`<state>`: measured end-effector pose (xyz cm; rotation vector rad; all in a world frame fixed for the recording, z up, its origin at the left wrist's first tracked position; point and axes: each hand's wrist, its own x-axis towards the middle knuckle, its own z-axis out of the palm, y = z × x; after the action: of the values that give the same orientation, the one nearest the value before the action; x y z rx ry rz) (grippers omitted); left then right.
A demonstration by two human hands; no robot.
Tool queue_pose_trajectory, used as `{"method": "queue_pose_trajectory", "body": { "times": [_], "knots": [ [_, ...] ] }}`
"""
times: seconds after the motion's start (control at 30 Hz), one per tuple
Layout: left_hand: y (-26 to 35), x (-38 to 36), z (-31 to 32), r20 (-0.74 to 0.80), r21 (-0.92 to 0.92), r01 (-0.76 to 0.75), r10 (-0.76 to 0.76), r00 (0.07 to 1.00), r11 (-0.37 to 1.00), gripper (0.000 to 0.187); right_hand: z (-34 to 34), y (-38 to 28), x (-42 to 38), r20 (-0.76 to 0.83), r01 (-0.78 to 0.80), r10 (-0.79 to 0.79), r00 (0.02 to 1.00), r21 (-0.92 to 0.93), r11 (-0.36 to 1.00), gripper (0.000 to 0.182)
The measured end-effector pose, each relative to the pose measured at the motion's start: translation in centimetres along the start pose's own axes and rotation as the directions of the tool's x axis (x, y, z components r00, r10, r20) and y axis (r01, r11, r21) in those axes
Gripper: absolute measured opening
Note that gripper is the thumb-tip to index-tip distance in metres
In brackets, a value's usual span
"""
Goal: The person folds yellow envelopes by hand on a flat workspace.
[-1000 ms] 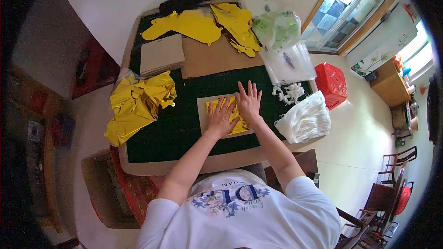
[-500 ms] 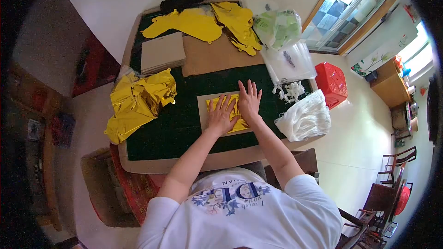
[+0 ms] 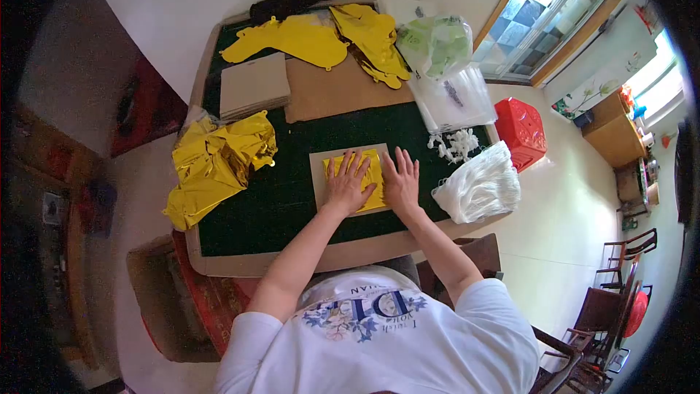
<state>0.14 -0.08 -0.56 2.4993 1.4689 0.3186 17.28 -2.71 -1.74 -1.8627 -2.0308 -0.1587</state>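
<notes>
Foil [image 3: 355, 168], gold and folded small, lies on a card [image 3: 319, 179] at the near middle of the green mat [image 3: 277, 204], pinned under the left hand [image 3: 348, 184], which presses flat with fingers spread and grips nothing. Right hand [image 3: 402, 181], also flat and unclenched, now sits lower and further right than a second ago: then laid over the foil's upper right part with fingers reaching past the card's far edge, now resting at the card's right edge, half on the mat, leaving more gold bare between the two hands. Reads as a smoothing stroke run outward across the foil, so likely flattening the fold against the card, with the left hand holding the packet in place. Further out, right of the hands, a heap of white bags [image 3: 477, 188] and small white bits [image 3: 453, 146]; left, crumpled gold foil [image 3: 215, 164] hanging over the mat's edge; beyond, a card stack [image 3: 255, 86], brown sheet [image 3: 339, 91], yellow shapes [image 3: 292, 36] and clear bags [image 3: 452, 98].
</notes>
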Motion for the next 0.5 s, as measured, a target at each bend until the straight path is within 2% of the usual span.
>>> {"method": "queue_pose_trajectory", "body": {
  "times": [0.2,0.27,0.37,0.43,0.47,0.5],
  "knots": [
    [0.1,-0.1,-0.1,-0.005,0.033,-0.030,0.030,1.000,0.999,0.067,-0.3,0.3,0.2,-0.079,-0.075,0.083,0.993,0.101,0.992,0.051],
    [0.1,0.0,0.0,-0.014,0.037,-0.027,0.027,1.000,0.999,0.067,-1.4,-0.6,0.2,-0.148,0.051,-0.002,0.989,0.331,0.942,0.044],
    [0.2,-0.1,-0.5,0.029,0.042,-0.024,0.023,0.999,0.999,0.067,-2.4,0.5,1.5,-0.155,-0.041,0.089,0.984,0.287,0.957,0.037],
    [0.1,0.0,-0.7,0.055,0.026,-0.023,0.021,0.998,0.999,0.068,-3.2,2.7,3.0,-0.246,-0.133,0.175,0.953,0.177,0.975,0.022],
    [0.0,0.0,-0.8,0.084,0.010,-0.021,0.020,0.996,1.000,0.069,-3.4,4.4,3.8,-0.233,-0.153,0.190,0.954,0.168,0.974,0.018],
    [0.0,0.0,-0.9,0.079,0.009,-0.021,0.020,0.997,1.000,0.069,-3.1,5.9,4.4,-0.236,-0.233,0.247,0.940,0.084,0.969,0.015]
  ]
}}
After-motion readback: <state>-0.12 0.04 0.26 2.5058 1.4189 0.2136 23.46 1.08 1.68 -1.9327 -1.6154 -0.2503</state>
